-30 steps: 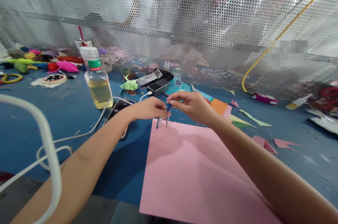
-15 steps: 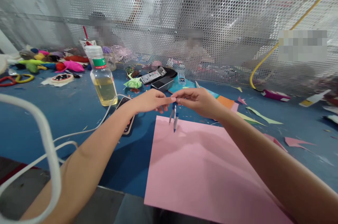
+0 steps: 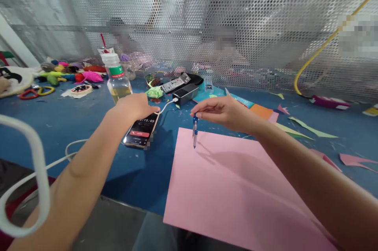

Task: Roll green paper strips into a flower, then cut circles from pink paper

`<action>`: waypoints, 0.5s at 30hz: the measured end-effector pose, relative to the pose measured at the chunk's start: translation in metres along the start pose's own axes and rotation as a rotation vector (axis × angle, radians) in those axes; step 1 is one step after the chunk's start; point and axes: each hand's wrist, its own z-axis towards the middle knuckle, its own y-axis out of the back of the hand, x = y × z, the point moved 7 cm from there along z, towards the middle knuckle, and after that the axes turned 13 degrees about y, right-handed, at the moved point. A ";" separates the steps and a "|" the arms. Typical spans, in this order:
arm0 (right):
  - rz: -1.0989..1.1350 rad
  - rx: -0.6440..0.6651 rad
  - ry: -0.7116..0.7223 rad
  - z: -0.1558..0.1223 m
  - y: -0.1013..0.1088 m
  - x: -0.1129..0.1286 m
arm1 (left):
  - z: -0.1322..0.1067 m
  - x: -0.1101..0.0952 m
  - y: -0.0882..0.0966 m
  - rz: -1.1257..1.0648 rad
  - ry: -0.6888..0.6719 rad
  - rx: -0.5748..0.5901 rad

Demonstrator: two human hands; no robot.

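Between the fingertips and thumb of my right hand is the top of a blue-and-silver drawing compass. It stands nearly upright, its legs close together, over the upper left part of a large pink paper sheet. My left hand is closed over the upper end of a phone, thumb along its top right corner; the other fingers are mostly hidden. The phone's screen is lit with a timer and a red button. A white cable runs by the thumb.
Behind the left hand stands a bottle of yellow liquid. Further back lie a black-and-grey box, crumpled green paper and red-and-yellow scissors. Paper scraps lie on the right. A perforated metal screen closes off the back.
My left hand has left the compass and moved left onto the phone, which has shifted and turned. My right hand still holds the compass, its legs now closer together in view.
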 end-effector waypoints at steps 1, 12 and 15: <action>0.017 -0.002 0.009 0.000 -0.001 0.001 | -0.003 0.000 -0.001 0.029 0.034 -0.005; -0.146 0.017 0.093 0.000 -0.008 0.011 | -0.039 -0.089 -0.034 -0.009 -0.512 -0.044; -0.291 0.014 0.131 0.003 -0.007 0.016 | -0.040 -0.094 -0.053 -0.011 -0.576 0.038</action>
